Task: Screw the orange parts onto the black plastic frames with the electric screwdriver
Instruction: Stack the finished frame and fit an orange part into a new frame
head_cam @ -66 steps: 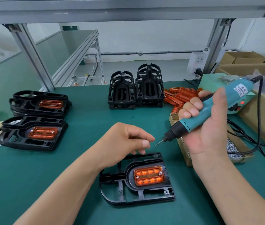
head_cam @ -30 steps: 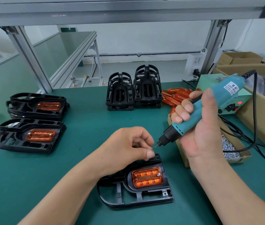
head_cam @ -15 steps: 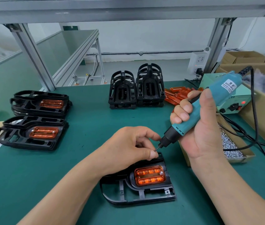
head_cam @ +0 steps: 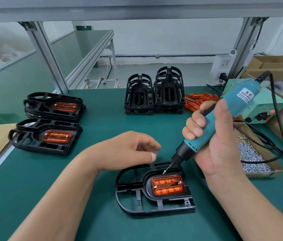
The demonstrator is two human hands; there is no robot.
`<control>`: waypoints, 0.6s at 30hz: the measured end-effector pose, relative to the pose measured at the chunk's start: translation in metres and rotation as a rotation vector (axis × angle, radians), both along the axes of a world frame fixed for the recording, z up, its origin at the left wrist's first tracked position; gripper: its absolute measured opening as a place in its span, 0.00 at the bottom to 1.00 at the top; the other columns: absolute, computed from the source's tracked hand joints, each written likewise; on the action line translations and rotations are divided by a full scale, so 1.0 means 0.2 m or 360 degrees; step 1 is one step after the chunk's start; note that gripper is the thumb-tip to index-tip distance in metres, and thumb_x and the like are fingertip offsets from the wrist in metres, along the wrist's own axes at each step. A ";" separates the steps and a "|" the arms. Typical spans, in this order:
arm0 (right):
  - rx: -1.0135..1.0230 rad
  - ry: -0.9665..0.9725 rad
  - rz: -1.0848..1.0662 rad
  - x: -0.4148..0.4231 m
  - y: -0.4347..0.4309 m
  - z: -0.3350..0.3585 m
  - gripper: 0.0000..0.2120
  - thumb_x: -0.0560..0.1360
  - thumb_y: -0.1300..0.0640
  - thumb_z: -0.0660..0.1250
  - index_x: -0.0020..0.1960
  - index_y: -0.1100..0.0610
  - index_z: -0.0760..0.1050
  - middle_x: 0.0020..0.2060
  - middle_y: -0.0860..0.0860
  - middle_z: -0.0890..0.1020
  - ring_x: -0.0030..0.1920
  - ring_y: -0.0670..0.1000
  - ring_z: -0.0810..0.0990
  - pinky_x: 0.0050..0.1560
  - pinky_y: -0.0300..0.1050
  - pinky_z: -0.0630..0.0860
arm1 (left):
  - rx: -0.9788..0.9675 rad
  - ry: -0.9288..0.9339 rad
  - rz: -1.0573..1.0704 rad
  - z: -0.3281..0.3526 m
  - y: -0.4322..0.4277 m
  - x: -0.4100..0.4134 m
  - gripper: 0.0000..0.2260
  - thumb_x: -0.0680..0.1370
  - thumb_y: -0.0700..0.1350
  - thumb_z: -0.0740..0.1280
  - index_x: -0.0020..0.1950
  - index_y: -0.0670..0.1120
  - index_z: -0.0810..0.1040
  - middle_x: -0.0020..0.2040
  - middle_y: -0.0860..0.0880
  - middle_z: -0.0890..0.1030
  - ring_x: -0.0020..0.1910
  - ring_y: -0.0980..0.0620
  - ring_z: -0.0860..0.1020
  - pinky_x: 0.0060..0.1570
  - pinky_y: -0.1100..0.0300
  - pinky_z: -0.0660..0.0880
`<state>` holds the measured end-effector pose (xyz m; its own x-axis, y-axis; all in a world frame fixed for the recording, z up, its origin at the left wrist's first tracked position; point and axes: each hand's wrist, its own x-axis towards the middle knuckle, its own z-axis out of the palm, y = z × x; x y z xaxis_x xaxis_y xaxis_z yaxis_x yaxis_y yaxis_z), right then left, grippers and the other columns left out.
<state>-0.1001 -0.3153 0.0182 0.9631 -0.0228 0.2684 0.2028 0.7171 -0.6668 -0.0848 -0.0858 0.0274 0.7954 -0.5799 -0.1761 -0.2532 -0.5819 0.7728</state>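
My right hand [head_cam: 218, 146] grips the electric screwdriver [head_cam: 208, 126], left hand [head_cam: 128, 150] hovers loose and empty; I judge the orange part's [head_cam: 167, 185] nine-o'clock hole comes next.

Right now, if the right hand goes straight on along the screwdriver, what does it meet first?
Probably the orange part in the frame, near its left hole; the right hand aims the screwdriver bit there. Depth is unclear.

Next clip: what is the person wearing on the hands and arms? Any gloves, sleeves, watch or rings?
Nothing visible. The left hand and right hand are bare, with no gloves or rings and short-trimmed nails. The left forearm and right forearm are uncovered down to the frame edge: no sleeves, watch or wristband show.
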 end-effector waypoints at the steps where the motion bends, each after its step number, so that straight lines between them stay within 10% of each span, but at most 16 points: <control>1: -0.0019 -0.0006 0.0012 0.00 0.01 0.00 0.15 0.86 0.44 0.58 0.51 0.53 0.74 0.34 0.48 0.71 0.30 0.45 0.70 0.33 0.39 0.72 | 0.0105 0.0013 -0.0042 0.00 0.01 0.00 0.14 0.80 0.52 0.72 0.65 0.55 0.82 0.55 0.61 0.85 0.55 0.62 0.82 0.62 0.59 0.77; 7: -0.0146 -0.0094 0.0148 -0.03 0.07 0.00 0.21 0.74 0.38 0.76 0.51 0.54 0.76 0.33 0.49 0.71 0.29 0.46 0.71 0.32 0.40 0.72 | 0.0390 -0.0021 -0.0158 -0.02 -0.01 0.00 0.16 0.76 0.52 0.76 0.63 0.55 0.82 0.52 0.59 0.83 0.46 0.64 0.79 0.47 0.68 0.73; 18: -0.0221 -0.0147 0.0281 -0.07 0.14 0.00 0.21 0.73 0.39 0.78 0.52 0.54 0.76 0.33 0.51 0.72 0.28 0.47 0.72 0.31 0.42 0.73 | 0.0425 -0.0086 -0.0163 -0.03 -0.03 0.00 0.15 0.74 0.54 0.77 0.59 0.59 0.81 0.49 0.59 0.80 0.43 0.64 0.77 0.42 0.67 0.71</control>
<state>-0.1146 -0.2882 0.0185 0.9201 0.1873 0.3441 0.1468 0.6496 -0.7460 -0.0857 -0.0920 0.0209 0.7475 -0.5964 -0.2924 -0.3576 -0.7323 0.5795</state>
